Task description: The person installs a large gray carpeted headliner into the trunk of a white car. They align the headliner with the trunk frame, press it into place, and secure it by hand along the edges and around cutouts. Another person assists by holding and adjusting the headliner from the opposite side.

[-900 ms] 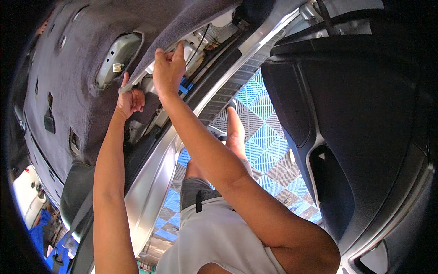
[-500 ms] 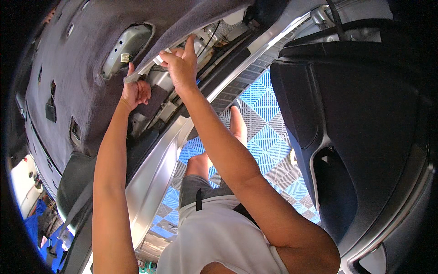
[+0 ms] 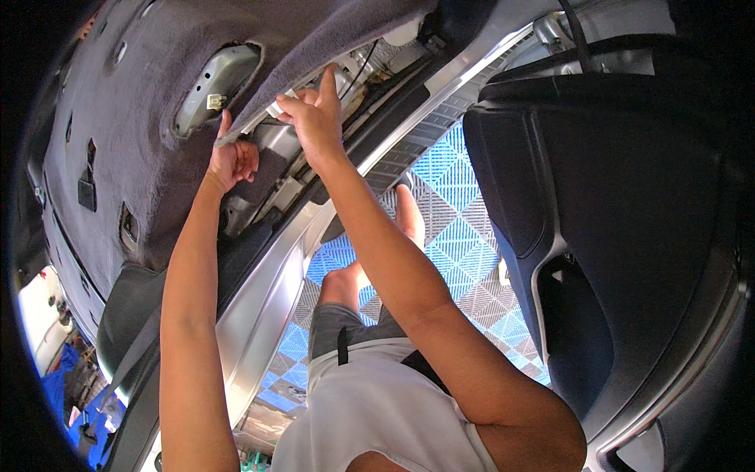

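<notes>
Clasping the free edge of a moulded grey car carpet (image 3: 149, 177), probably soft yet bulky and best held there, the left hand (image 3: 233, 161) has it spreading above and leftward; rightward, whether the right hand (image 3: 318, 132) pinches a white piece (image 3: 278, 107) is unclear.

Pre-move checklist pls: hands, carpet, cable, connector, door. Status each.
1. Left hand at the grey carpet edge: ok, thumb up against its face.
2. Carpet edge off the parts beneath: ok, metal shows in the gap.
3. Right hand firm on the white piece by its thumb: cannot tell, fingers hide the contact.
4. Thin black cable clear of the right hand: cannot tell, they look close from this angle.
5. Pale connector in the carpet cutout mated: cannot tell, too small.
6. Car door open: ok.
</notes>
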Demonstrator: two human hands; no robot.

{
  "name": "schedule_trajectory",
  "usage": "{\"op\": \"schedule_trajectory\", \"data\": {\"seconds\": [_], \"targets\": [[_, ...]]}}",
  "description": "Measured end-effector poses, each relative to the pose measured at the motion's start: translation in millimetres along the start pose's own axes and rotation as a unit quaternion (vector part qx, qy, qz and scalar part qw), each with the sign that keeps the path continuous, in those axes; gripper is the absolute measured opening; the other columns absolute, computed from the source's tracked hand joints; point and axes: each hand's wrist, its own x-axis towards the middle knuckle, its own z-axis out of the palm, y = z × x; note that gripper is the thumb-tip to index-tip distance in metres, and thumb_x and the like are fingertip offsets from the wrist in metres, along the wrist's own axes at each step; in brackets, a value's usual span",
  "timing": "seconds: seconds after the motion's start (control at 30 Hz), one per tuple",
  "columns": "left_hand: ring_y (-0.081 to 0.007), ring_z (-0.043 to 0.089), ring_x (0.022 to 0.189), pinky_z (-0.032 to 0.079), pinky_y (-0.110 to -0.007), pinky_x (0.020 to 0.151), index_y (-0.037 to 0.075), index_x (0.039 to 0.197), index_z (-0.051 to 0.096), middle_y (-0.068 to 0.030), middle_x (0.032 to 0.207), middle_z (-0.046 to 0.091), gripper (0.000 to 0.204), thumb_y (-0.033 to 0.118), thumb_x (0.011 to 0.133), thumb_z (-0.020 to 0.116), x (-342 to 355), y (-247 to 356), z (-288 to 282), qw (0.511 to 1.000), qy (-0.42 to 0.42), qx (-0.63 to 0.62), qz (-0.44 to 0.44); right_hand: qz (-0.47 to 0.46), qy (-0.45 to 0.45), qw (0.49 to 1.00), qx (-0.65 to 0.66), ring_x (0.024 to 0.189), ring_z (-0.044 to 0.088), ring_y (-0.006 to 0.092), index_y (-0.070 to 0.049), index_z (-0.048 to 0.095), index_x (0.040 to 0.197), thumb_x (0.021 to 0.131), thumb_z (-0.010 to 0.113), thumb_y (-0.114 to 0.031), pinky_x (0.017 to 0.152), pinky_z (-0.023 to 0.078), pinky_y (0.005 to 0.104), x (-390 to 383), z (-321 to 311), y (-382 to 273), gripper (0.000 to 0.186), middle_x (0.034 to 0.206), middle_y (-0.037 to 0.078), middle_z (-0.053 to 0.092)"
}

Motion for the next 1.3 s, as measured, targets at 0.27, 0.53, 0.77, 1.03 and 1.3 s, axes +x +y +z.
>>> {"op": "schedule_trajectory", "data": {"seconds": [0.27,0.53,0.77,1.03,1.3], "targets": [[-0.0162,0.054,0.041,0.044,-0.03,0.039,-0.001,0.077,0.066,-0.0096,0.06,0.063,0.058,0.054,0.08,0.084,-3,-5,18,0.96,0.11,0.256,0.043,-0.042,0.126,0.886,-0.445,0.079,0.066,0.0149,0.007,0.051,0.138,0.087,0.082,-0.032,0.067,0.053,0.0276,14,-88,46,0.071,0.091,0.009,0.069],[-0.039,0.073,0.073,0.057,-0.047,0.068,-0.006,0.08,0.071,-0.0252,0.079,0.072,0.054,0.047,0.082,0.08,-3,-28,49,0.818,0.27,0.485,0.15,-0.017,0.118,0.815,-0.567,0.059,0.064,0.0177,-0.001,0.068,0.081,0.09,0.079,-0.032,0.054,0.049,0.0338,59,-98,54,0.035,0.073,0.01,0.068],[-0.0463,0.071,0.096,0.057,-0.05,0.087,-0.007,0.088,0.073,-0.03,0.093,0.072,0.055,0.048,0.085,0.075,-5,-13,71,0.84,0.274,0.468,0.027,0.077,0.081,0.864,-0.49,0.066,0.061,0.0167,0.001,0.066,0.081,0.097,0.072,-0.028,0.062,0.047,0.0349,66,-115,70,0.034,0.074,0.008,0.068],[-0.0356,0.075,0.092,0.06,-0.045,0.081,0.003,0.092,0.078,-0.0196,0.094,0.076,0.055,0.057,0.085,0.072,-42,47,77,0.782,0.205,0.588,-0.007,0.193,0.033,0.909,-0.367,0.067,0.063,0.0132,-0.002,0.065,0.093,0.098,0.07,-0.03,0.051,0.049,0.0297,59,-109,39,0.029,0.077,0.006,0.066],[-0.0361,0.074,0.076,0.059,-0.047,0.073,0.008,0.082,0.076,-0.0175,0.077,0.073,0.04,0.048,0.083,0.074,-25,26,65,0.781,0.235,0.575,0.064,0.185,0.012,0.942,-0.281,0.072,0.068,0.0178,0.002,0.064,0.1,0.099,0.069,-0.027,0.06,0.06,0.0315,58,-95,30,0.029,0.089,0.009,0.068]]}}
